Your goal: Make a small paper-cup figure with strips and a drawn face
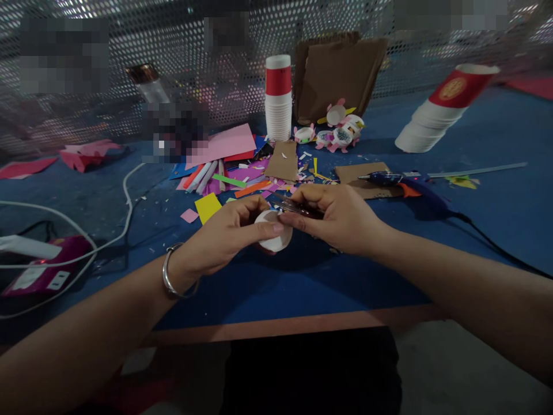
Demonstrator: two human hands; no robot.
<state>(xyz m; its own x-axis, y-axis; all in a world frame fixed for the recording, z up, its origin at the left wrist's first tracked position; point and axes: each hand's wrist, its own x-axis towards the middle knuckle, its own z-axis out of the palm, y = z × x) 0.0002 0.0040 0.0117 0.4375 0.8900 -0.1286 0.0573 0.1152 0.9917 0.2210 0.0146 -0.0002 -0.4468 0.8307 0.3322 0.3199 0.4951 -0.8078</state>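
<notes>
Between my thumb and fingers, my left hand (235,233) holds a small round white paper cup base (283,237) with a low rim, tilted towards me. My right hand (334,216) grips a pair of dark scissors (305,209), their blades pointing left just above the cup base. My right thumb and fingertips come close to the rim; whether they touch it I cannot tell. Beyond my hands lies a litter of coloured paper scraps, with a yellow paper piece (208,208) near my left hand and a cardboard piece (281,161) behind.
A stack of paper cups (279,109) stands at the back, and another cup stack (432,118) leans at right. Small pink-and-white paper figures (341,135) sit by upright cardboard (339,75). A blue glue gun (423,196) lies right; a power strip (56,265) and white cable are left.
</notes>
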